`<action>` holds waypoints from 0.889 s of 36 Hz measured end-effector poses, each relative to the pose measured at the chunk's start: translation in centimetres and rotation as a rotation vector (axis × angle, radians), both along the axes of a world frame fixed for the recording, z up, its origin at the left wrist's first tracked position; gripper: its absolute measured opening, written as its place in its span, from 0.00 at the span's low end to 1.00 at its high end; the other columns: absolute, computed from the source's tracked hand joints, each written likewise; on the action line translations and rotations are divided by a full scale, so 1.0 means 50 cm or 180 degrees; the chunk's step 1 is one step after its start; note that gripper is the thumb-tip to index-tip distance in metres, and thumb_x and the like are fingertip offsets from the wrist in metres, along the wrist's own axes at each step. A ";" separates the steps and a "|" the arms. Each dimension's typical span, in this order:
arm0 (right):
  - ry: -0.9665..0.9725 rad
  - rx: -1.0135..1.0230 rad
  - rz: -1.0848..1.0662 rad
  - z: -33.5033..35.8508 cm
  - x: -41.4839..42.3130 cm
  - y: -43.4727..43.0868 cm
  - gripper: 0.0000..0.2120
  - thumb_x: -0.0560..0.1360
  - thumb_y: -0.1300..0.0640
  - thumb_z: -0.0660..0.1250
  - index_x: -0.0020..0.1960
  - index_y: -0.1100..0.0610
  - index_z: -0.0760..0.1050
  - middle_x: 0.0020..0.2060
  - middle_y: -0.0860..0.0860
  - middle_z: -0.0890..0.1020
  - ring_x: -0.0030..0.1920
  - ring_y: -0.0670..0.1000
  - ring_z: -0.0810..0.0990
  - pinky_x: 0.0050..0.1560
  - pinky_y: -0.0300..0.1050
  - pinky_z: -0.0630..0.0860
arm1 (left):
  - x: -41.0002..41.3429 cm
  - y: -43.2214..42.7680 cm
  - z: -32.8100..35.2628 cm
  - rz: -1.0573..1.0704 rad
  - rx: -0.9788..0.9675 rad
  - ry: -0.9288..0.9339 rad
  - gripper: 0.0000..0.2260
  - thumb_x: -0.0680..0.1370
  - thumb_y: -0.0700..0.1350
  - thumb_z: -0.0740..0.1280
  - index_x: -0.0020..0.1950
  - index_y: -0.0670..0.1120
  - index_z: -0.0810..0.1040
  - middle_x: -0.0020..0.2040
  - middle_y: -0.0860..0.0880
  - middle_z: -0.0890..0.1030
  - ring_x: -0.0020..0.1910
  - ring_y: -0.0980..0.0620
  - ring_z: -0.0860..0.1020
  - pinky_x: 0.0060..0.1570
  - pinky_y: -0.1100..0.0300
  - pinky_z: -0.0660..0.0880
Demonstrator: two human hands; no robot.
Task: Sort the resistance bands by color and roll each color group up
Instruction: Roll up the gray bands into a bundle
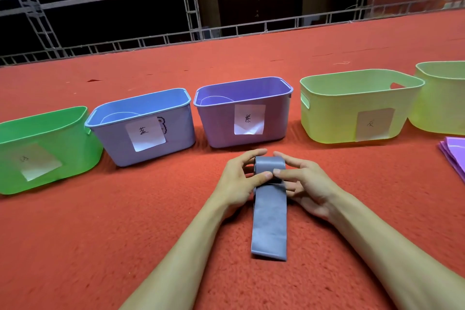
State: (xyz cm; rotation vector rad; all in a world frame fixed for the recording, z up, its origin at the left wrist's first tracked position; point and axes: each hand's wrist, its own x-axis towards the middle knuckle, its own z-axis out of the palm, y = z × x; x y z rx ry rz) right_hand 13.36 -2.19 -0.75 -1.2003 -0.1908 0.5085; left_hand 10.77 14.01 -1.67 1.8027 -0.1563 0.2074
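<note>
Now our left hand (pixel 236 181) and right hand (pixel 308 184) curl their fingers (pixel 251 155) round the rolled end of the grey band (pixel 270 224). Just beyond stands the purple bin (pixel 221 131); purple bands (pixel 454 156) lie far right.

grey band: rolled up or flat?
Partly rolled. Far end of the grey band is coiled between left hand and right hand; near length lies flat on red carpet.

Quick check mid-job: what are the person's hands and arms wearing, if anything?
Nothing visible. The left hand and right hand are bare: no gloves, rings or watch. Both forearms are uncovered to the frame edge, with no sleeves showing.
</note>
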 end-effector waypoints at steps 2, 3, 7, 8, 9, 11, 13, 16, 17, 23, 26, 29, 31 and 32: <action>0.0006 -0.0026 -0.0033 0.001 0.001 0.001 0.23 0.75 0.64 0.67 0.69 0.53 0.70 0.52 0.58 0.84 0.50 0.58 0.84 0.58 0.53 0.77 | 0.000 -0.001 0.000 -0.0028 0.0010 -0.0053 0.22 0.73 0.34 0.72 0.65 0.48 0.75 0.58 0.46 0.81 0.53 0.59 0.79 0.49 0.70 0.73; 0.0031 -0.0039 -0.0073 0.002 0.000 0.003 0.22 0.75 0.61 0.67 0.69 0.53 0.70 0.53 0.58 0.83 0.50 0.59 0.83 0.60 0.55 0.76 | 0.000 -0.002 0.000 -0.0047 0.0033 -0.0090 0.22 0.73 0.34 0.72 0.64 0.50 0.75 0.59 0.47 0.81 0.54 0.59 0.79 0.51 0.70 0.72; 0.0047 -0.0091 -0.0128 0.005 -0.003 0.006 0.19 0.77 0.55 0.66 0.67 0.56 0.73 0.53 0.61 0.83 0.50 0.60 0.83 0.59 0.56 0.77 | -0.001 -0.008 0.000 -0.0072 0.0019 -0.0260 0.22 0.69 0.36 0.73 0.59 0.54 0.77 0.58 0.51 0.81 0.58 0.54 0.79 0.59 0.61 0.74; 0.0011 -0.0121 -0.0125 0.006 -0.004 0.006 0.18 0.77 0.55 0.66 0.65 0.57 0.74 0.52 0.61 0.83 0.49 0.59 0.83 0.58 0.55 0.77 | -0.001 -0.008 -0.001 -0.0072 -0.0021 -0.0293 0.22 0.68 0.36 0.73 0.58 0.54 0.77 0.58 0.52 0.81 0.58 0.54 0.79 0.60 0.60 0.74; -0.0031 -0.0145 -0.0114 0.006 -0.005 0.006 0.17 0.77 0.55 0.66 0.64 0.57 0.75 0.52 0.60 0.83 0.48 0.58 0.83 0.58 0.55 0.77 | 0.000 -0.008 -0.002 -0.0064 -0.0060 -0.0312 0.22 0.68 0.35 0.73 0.58 0.54 0.77 0.57 0.54 0.81 0.58 0.55 0.79 0.60 0.60 0.74; -0.0116 -0.0188 -0.0059 0.006 -0.007 0.005 0.15 0.77 0.54 0.66 0.63 0.56 0.76 0.52 0.59 0.84 0.46 0.56 0.83 0.58 0.55 0.77 | 0.000 -0.007 -0.004 -0.0073 -0.0155 -0.0309 0.22 0.69 0.31 0.73 0.57 0.52 0.78 0.55 0.55 0.82 0.57 0.55 0.79 0.58 0.60 0.75; -0.0192 -0.0204 -0.0011 0.006 -0.008 0.005 0.12 0.77 0.54 0.65 0.59 0.54 0.78 0.49 0.57 0.85 0.43 0.54 0.84 0.54 0.52 0.78 | 0.001 -0.006 -0.004 -0.0073 -0.0245 -0.0315 0.22 0.69 0.29 0.72 0.56 0.51 0.78 0.53 0.55 0.82 0.56 0.55 0.80 0.58 0.59 0.75; -0.0238 -0.0192 0.0033 0.006 -0.009 0.005 0.08 0.77 0.53 0.65 0.55 0.50 0.79 0.45 0.54 0.85 0.40 0.53 0.84 0.44 0.45 0.80 | 0.001 -0.007 -0.004 -0.0040 -0.0338 -0.0382 0.21 0.67 0.31 0.72 0.55 0.50 0.78 0.53 0.52 0.83 0.56 0.54 0.80 0.58 0.57 0.76; -0.0247 -0.0206 0.0039 0.006 -0.010 0.005 0.09 0.77 0.53 0.65 0.56 0.50 0.78 0.45 0.54 0.85 0.40 0.53 0.84 0.42 0.44 0.80 | 0.000 -0.008 -0.003 -0.0036 -0.0365 -0.0398 0.21 0.66 0.32 0.72 0.55 0.49 0.78 0.53 0.52 0.83 0.56 0.54 0.80 0.57 0.58 0.76; -0.0370 -0.0252 0.0012 0.005 -0.012 0.002 0.13 0.77 0.56 0.66 0.61 0.55 0.78 0.49 0.58 0.84 0.43 0.57 0.83 0.52 0.52 0.78 | 0.003 -0.008 -0.008 -0.0085 -0.0452 -0.0316 0.21 0.64 0.33 0.72 0.53 0.49 0.78 0.52 0.52 0.83 0.54 0.54 0.80 0.54 0.56 0.78; -0.0401 -0.0191 -0.0015 0.007 -0.015 0.001 0.13 0.76 0.60 0.66 0.60 0.57 0.78 0.49 0.60 0.84 0.44 0.59 0.83 0.54 0.56 0.77 | 0.005 -0.009 -0.007 -0.0101 -0.0538 -0.0201 0.21 0.63 0.32 0.72 0.52 0.49 0.78 0.52 0.50 0.83 0.53 0.52 0.80 0.53 0.52 0.78; -0.0422 -0.0075 0.0009 0.009 -0.018 0.000 0.12 0.75 0.62 0.66 0.59 0.59 0.78 0.46 0.60 0.84 0.40 0.58 0.84 0.45 0.52 0.80 | 0.007 -0.009 -0.010 -0.0174 -0.0693 -0.0104 0.22 0.62 0.31 0.70 0.52 0.49 0.78 0.53 0.48 0.83 0.54 0.48 0.79 0.55 0.47 0.77; -0.0406 0.0023 0.0033 0.010 -0.020 0.000 0.11 0.75 0.65 0.66 0.57 0.59 0.79 0.44 0.60 0.84 0.34 0.54 0.83 0.32 0.42 0.78 | 0.008 -0.010 -0.012 -0.0260 -0.0896 -0.0009 0.22 0.63 0.30 0.68 0.54 0.48 0.78 0.54 0.45 0.82 0.55 0.44 0.79 0.57 0.43 0.75; -0.0401 0.0063 0.0041 0.010 -0.021 0.000 0.12 0.74 0.65 0.67 0.56 0.59 0.79 0.44 0.60 0.84 0.33 0.53 0.83 0.29 0.39 0.76 | 0.007 -0.011 -0.012 -0.0282 -0.0957 0.0028 0.23 0.63 0.30 0.67 0.55 0.47 0.77 0.55 0.44 0.81 0.55 0.44 0.78 0.58 0.42 0.74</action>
